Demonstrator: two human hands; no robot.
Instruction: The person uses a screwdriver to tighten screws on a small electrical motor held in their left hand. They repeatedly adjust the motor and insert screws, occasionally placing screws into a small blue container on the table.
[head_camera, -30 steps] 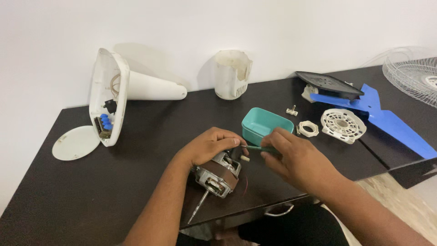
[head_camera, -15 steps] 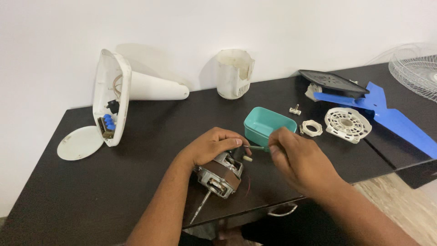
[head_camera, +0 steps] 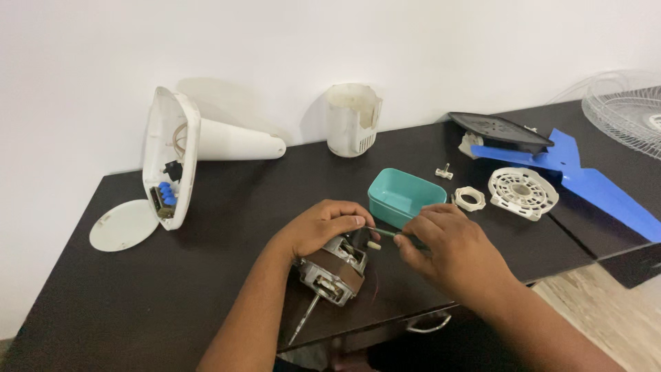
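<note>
Motor lies on the dark table near its front edge, shaft pointing toward the person. The left hand rests over its top, fingers curled closed on the housing to steady it. The right hand pinches a thin screwdriver between closed fingers, its tip at the motor's rear end, just in front of the teal tray.

Judging by how things lie, the fan is already largely in pieces: the white base lies on its side with its round cover off beside it, the white rear housing stands at the wall, and the blue blade, dark cap, white grille disc and ring nut are spread to the right. The wire guard sits at the far right edge. The motor itself seems to be the part in hand; its metal frame is intact, so its own screws or fittings appear left to do.

The motor shows a brown band of laminations between dull cast-metal end plates, with a slim steel shaft. The plastics are smooth and matt, the white ones slightly yellowed; the table is dark wood grain.
</note>
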